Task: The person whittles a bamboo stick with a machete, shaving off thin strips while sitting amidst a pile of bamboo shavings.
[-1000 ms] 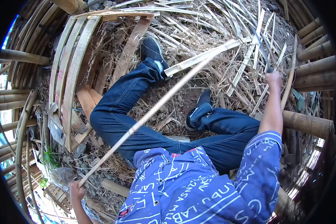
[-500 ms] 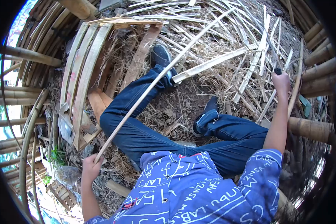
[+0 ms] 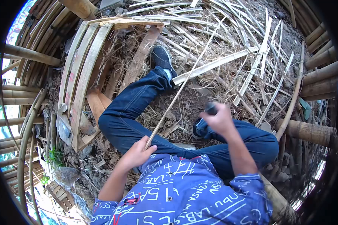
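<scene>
Near my lap, my left hand (image 3: 138, 153) is closed around the lower end of a long thin bamboo strip (image 3: 172, 102). The strip slants up and away to the right, over my leg and across a wider bamboo slat (image 3: 218, 64). Above my right knee, my right hand (image 3: 221, 120) grips a tool by its dark handle (image 3: 211, 108). Its blade or working end cannot be made out. The two hands are apart, and the tool does not touch the strip.
Many split bamboo strips (image 3: 248, 28) lie scattered on the ground ahead and to the right. A slatted wooden crate (image 3: 87, 56) stands at my left. Bamboo pole walls (image 3: 30, 56) rise on both sides, with a thick pole (image 3: 308, 131) at the right. Dry shavings cover the soil.
My left hand has come in from the left toward my lap, drawing the strip with it. My right hand has swung in from the far right to above my knee with the dark-handled tool.
</scene>
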A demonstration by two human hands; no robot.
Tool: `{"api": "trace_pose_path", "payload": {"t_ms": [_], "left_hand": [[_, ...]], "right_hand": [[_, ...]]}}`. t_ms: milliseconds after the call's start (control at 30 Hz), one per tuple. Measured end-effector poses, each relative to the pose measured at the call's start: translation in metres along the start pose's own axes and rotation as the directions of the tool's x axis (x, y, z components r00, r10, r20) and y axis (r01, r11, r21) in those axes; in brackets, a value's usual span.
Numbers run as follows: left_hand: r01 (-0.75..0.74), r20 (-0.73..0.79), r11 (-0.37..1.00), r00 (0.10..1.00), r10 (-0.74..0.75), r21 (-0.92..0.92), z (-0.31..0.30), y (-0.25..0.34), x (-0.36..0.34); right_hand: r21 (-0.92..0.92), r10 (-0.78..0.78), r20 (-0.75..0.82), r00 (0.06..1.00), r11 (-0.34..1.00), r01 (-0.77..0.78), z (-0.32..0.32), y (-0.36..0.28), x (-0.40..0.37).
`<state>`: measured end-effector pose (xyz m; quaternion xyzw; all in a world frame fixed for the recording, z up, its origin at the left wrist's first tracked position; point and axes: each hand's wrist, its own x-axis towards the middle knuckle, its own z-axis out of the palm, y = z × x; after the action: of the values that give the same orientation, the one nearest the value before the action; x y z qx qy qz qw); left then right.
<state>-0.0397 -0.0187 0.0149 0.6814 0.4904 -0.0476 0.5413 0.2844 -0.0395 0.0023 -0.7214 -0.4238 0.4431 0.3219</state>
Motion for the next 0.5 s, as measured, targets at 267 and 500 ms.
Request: {"api": "trace_pose_path", "payload": {"t_ms": [267,500], "left_hand": [[0.313,0.269,0.665,0.948,-0.172,-0.678,-0.008,0.024,-0.021],[0.036,-0.128,0.923,0.988,-0.092,-0.382,-0.012,0.046,-0.037]], "right_hand": [[0.219,-0.063,0.183,0.981,0.975,0.022,0.09,0.004,-0.045],[0.204,-0.016,-0.208,0.978,0.977,0.059,0.011,-0.031,-0.007]]}}
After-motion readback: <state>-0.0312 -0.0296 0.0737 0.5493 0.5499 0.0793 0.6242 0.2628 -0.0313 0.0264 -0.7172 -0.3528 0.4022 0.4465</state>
